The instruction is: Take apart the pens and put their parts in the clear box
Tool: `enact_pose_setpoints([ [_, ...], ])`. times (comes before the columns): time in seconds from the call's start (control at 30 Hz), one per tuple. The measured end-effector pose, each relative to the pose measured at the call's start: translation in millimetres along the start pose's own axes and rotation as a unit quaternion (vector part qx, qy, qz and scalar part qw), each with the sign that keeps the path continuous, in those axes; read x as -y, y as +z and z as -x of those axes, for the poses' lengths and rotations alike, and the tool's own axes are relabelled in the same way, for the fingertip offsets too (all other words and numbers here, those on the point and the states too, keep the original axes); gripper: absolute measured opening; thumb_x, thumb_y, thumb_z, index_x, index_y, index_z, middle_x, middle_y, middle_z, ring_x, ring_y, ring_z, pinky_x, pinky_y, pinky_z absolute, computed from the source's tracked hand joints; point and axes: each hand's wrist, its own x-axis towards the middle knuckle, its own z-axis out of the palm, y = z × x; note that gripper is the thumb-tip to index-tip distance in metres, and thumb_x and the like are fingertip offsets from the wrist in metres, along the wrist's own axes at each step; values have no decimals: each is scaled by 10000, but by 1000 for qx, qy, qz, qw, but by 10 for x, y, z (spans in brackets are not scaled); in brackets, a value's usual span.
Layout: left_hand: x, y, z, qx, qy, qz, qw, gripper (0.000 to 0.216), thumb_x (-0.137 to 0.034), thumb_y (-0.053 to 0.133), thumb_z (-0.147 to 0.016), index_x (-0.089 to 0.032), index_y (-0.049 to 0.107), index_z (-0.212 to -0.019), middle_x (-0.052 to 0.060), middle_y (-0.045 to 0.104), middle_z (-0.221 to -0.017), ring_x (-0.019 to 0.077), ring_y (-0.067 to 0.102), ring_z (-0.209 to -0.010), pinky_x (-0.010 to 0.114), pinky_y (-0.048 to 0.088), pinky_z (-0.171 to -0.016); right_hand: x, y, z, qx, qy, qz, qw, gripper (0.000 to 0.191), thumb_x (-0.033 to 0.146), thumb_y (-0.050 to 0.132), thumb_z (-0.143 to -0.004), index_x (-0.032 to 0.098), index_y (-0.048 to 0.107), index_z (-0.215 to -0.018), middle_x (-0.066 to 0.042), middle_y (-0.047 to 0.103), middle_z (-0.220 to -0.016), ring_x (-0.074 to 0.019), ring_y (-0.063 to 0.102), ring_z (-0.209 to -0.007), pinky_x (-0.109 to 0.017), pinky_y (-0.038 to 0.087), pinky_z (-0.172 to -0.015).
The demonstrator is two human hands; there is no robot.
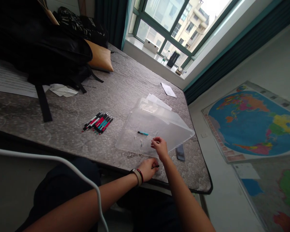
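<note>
My left hand (pixel 148 169), with bands on its wrist, is at the mattress's near edge, its fingers closed on a short black pen part (pixel 155 166). Just above it my right hand (pixel 160 147) is over the clear plastic folder (pixel 125 138), thumb and fingers pinched together. Whatever that pinch holds is too small to make out. A turquoise and black pen piece (pixel 142 133) lies on the folder left of my right hand. Two tiny pale parts (pixel 141 142) are below it. Further left, several pens (pixel 100 122) in black, red, white and turquoise lie in a pile.
White papers (pixel 157 100) lie partly under the folder, and another sheet (pixel 168 90) is farther back. A blurred dark object (pixel 180 152) rests right of my hands. A black backpack (pixel 50 51) and a tan pouch (pixel 100 56) occupy the left. A white cable (pixel 70 167) crosses the foreground.
</note>
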Motion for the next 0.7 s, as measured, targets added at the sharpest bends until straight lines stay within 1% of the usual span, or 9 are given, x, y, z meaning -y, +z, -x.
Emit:
enact_pose_setpoints([
  [0.03, 8, 1, -1, -1, 3, -4, 1000, 96, -221, 639, -758, -187, 657, -845, 26, 689, -824, 189, 618, -771, 296, 466, -714, 5, 28, -62, 21, -26, 74, 997, 127, 288, 599, -749, 180, 593, -816, -11, 631, -761, -153, 615, -664, -282, 502, -638],
  [0.07, 17, 0, -5, -4, 6, -6, 1000, 99, -222, 633, -760, -187, 660, -850, 30, 693, -834, 193, 622, -783, 299, 467, -719, 22, 60, -125, 44, -52, 148, 987, 77, 224, 584, -748, 178, 607, -806, -21, 639, -764, -161, 618, -702, -285, 498, -682],
  [0.1, 26, -3, -11, -7, 8, -5, 1000, 105, -220, 625, -764, -187, 661, -856, 34, 697, -846, 195, 626, -792, 300, 469, -724, 50, 95, -188, 67, -79, 224, 969, 88, 164, 567, -747, 176, 625, -811, -36, 652, -787, -168, 620, -752, -283, 488, -730],
  [0.13, 34, -6, -17, -9, 11, -4, 1000, 112, -219, 617, -768, -187, 662, -865, 37, 701, -857, 197, 630, -800, 301, 471, -729, 86, 134, -250, 90, -105, 294, 946, 140, 115, 549, -748, 174, 646, -831, -55, 668, -828, -175, 621, -806, -281, 473, -776],
  [0.2, 45, -12, -23, -12, 14, -5, 1000, 125, -217, 606, -771, -185, 664, -878, 44, 704, -868, 201, 634, -804, 305, 475, -728, 168, 219, -366, 126, -132, 373, 910, 209, 75, 525, -768, 170, 679, -872, -93, 685, -917, -186, 621, -886, -273, 448, -824],
  [0.3, 47, -14, -17, -10, 16, -7, 1000, 130, -225, 604, -772, -187, 662, -883, 50, 705, -872, 210, 636, -800, 318, 480, -723, 269, 339, -504, 156, -138, 420, 883, 225, 93, 511, -825, 161, 709, -909, -133, 688, -992, -204, 625, -941, -269, 434, -832],
  [0.47, 36, -19, -23, -7, 29, 6, 1000, 146, -218, 592, -775, -198, 661, -903, 48, 709, -887, 212, 640, -828, 328, 493, -762, 318, 443, -593, 187, -138, 490, 840, 235, 141, 496, -888, 150, 728, -927, -156, 684, -1013, -220, 643, -941, -274, 437, -801],
  [0.6, 40, -28, -48, -14, 32, 19, 999, 151, -220, 588, -780, -201, 662, -911, 54, 706, -884, 219, 643, -827, 335, 496, -754, 326, 453, -574, 192, -145, 518, 821, 261, 181, 468, -926, 155, 727, -953, -159, 674, -1035, -229, 651, -940, -284, 442, -788],
  [0.7, 55, -24, -62, -19, 37, 24, 999, 148, -222, 592, -782, -202, 661, -911, 52, 705, -877, 220, 643, -828, 335, 495, -755, 345, 458, -550, 191, -159, 527, 813, 279, 202, 437, -951, 162, 702, -1026, -153, 662, -1064, -233, 655, -927, -297, 447, -778],
])
